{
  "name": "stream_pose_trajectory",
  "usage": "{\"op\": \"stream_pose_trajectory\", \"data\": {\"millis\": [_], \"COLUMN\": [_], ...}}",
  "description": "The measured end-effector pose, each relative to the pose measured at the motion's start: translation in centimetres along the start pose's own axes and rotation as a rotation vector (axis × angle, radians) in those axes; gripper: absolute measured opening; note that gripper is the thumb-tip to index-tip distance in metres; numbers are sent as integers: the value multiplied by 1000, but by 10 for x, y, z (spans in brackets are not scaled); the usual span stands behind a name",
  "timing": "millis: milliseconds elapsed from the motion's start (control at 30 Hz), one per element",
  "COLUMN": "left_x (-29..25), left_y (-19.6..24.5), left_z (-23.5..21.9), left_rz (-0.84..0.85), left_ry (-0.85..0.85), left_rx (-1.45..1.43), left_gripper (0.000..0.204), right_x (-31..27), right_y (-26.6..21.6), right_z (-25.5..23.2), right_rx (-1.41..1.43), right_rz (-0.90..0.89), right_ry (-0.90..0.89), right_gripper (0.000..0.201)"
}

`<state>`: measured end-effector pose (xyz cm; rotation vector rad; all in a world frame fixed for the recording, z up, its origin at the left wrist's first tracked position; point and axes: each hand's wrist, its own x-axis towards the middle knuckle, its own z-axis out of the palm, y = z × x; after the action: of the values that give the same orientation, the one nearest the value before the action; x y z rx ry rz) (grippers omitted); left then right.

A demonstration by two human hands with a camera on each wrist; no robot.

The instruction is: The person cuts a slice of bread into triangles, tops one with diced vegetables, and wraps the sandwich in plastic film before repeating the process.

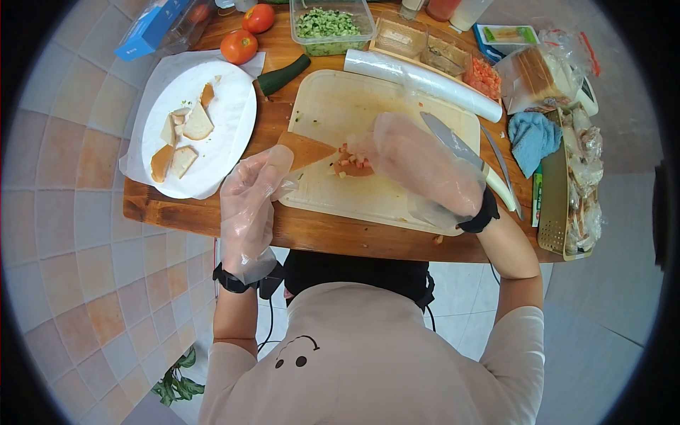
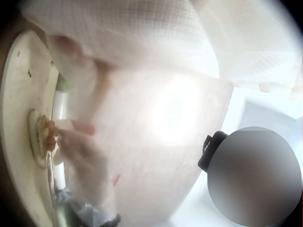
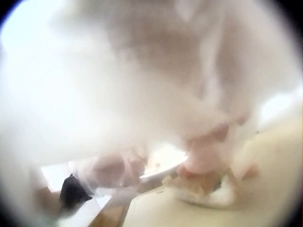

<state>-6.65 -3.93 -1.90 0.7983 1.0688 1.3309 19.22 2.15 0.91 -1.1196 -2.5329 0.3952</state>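
farthest left, a blue box [image 1: 149,32] lay well beyond the board [image 1: 333,193], off its far left corner. nearer, to the left of the board, was a white plate [image 1: 230,99] with bread pieces [image 1: 198,126] scattered on it, some showing brown crust. two tomatoes [image 1: 239,47] sat past the board's far left corner, and a cucumber [image 1: 283,75] lay just beside that corner.

at the board's left edge was the left hand [image 1: 251,202], gloved in clear plastic, its thumb and fingers pinching the wide end of a brown bread triangle [image 1: 306,149], whose tip pointed in over the board. behind the board stood a tub [image 1: 329,48] of diced green bits.

near the middle of the board lay a slice [image 1: 358,171], with pink and pale bits [image 1: 352,157] on top. the right hand [image 1: 418,163], also gloved, was over the board with its fingertips down at those bits; i could not tell whether they pinched or only pressed them.

a roll [image 1: 425,86] of film lay along the board's far edge, a tray [image 1: 397,55] behind it. a knife [image 1: 452,138] rested on the board's right side. beyond the board, farther right, were a cloth [image 1: 535,139], a loaf [image 1: 542,74] and a basket [image 1: 552,230].
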Motion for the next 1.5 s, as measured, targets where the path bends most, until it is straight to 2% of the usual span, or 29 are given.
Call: {"op": "stream_pose_trajectory", "data": {"millis": [200, 300, 367, 433, 500, 600, 700, 800, 900, 1000, 1100, 1200, 1300, 1500], "left_x": [1, 1, 1, 0, -2, -2, -2, -2, -3, -3, -1, 1, 0, 2], "left_y": [-2, -2, -1, 0, 0, -2, -3, -3, -4, -3, -1, -1, -2, 0], "left_z": [-1, -1, 1, 3, 3, 1, -1, -2, -3, -4, -2, 3, 5, 11], "left_rz": [16, 6, -14, -9, -5, -1, 8, 13, 20, 16, 3, -10, -5, -12], "left_ry": [-15, 2, 24, 8, -1, 3, 22, 21, 22, 22, 6, 3, -5, -20], "left_rx": [3, 2, 6, 0, 0, 1, -10, -9, -11, -18, -15, 0, 4, 21], "left_gripper": [41, 42, 42, 41, 39, 38, 36, 35, 34, 34, 35, 36, 37, 39], "right_x": [-4, -13, -25, -27, -17, -12, -4, -1, -9, -7, -2, -4, 2, -4], "right_y": [-5, 19, 28, 27, 19, 19, 17, 22, 35, 20, -7, -8, -17, -16], "right_z": [-42, -37, -17, -13, -15, -12, -8, -3, 5, -13, -26, -8, -11, -12], "right_rx": [91, -56, -86, -146, -229, -257, -320, -361, -324, -206, -54, -50, -121, -91], "right_rz": [272, 261, 47, -29, 32, 2, 68, 84, 30, 100, 92, -42, -18, -30], "right_ry": [-11, -115, 54, 67, -74, -174, -150, -220, -68, -52, -76, 16, -78, -50], "right_gripper": [10, 11, 10, 8, 7, 7, 16, 15, 7, 12, 15, 15, 13, 14]}}
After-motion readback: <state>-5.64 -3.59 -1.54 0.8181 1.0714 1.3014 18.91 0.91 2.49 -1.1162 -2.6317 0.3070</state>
